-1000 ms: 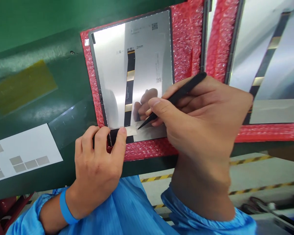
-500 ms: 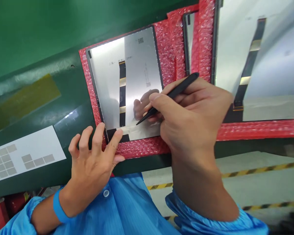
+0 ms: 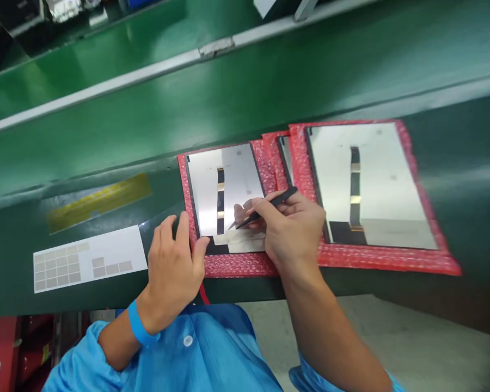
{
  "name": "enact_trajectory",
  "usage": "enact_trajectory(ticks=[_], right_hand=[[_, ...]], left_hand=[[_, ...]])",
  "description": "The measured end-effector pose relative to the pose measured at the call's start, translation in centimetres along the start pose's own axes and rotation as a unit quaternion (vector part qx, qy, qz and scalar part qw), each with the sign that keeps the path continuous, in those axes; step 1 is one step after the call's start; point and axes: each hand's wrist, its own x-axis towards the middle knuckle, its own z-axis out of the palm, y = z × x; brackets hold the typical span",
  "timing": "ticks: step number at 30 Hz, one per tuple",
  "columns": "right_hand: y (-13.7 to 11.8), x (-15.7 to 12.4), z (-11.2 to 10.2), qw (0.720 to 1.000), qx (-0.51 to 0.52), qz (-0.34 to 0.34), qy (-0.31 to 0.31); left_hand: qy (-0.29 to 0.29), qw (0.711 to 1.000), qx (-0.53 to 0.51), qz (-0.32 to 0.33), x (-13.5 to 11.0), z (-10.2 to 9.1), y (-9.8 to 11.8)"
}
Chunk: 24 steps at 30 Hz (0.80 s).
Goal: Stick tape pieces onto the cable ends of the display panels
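A display panel (image 3: 202,190) with a silvery back lies on red bubble wrap (image 3: 237,265). A dark flex cable (image 3: 220,198) with gold-coloured bands runs down its back. My right hand (image 3: 292,234) grips black pointed tweezers (image 3: 285,196) like a pen. Their tip is low over the panel, right of the cable's lower end; whether it touches cannot be told. My left hand (image 3: 172,267) is at the panel's lower left corner, fingers apart and holding nothing. Its thumb is by the dark strip along the lower edge.
On the right, a second panel (image 3: 386,185) lies on its own red bubble wrap. Part of another panel (image 3: 286,158) shows between them. On the left of the green table (image 3: 106,299) are a white label sheet (image 3: 114,245) and a yellow film strip (image 3: 102,202).
The view has drawn back and shows more of the table. My left fingers have shifted at the panel's corner. My right hand keeps the tweezers low over the panel.
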Motion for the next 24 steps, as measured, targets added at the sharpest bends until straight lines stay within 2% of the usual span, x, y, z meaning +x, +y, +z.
enact_trajectory(ticks=[2,4,7,12,15,17,20,24], right_hand=[[0.0,0.0,0.3,0.999,0.038,-0.001,0.026],[-0.2,-0.1,0.4,0.997,0.067,-0.001,0.044],[-0.6,-0.1,0.0,0.995,0.09,-0.006,0.053],[-1.0,0.3,-0.2,0.991,0.122,0.006,0.046],[-1.5,0.3,-0.5,0.988,0.146,0.017,0.036],[-1.9,0.1,-1.0,0.987,0.158,0.022,0.034],[-2.3,-0.5,-1.8,0.984,0.169,0.027,0.044],[-1.9,-1.3,-2.2,0.98,0.185,0.047,0.054]], left_hand=[[-0.031,0.992,-0.091,-0.083,1.7,0.0,1.2],[-0.064,0.97,-0.173,-0.157,3.5,-0.1,2.6],[-0.067,0.937,-0.254,-0.23,5.7,-0.5,3.5],[-0.075,0.89,-0.373,-0.25,7.9,0.0,2.3],[-0.093,0.847,-0.467,-0.234,9.1,0.0,1.8],[-0.091,0.816,-0.524,-0.225,10.3,-0.8,1.5],[-0.044,0.778,-0.588,-0.214,13.0,-3.3,-0.2],[0.103,0.749,-0.617,-0.217,18.4,-7.4,-4.4]])
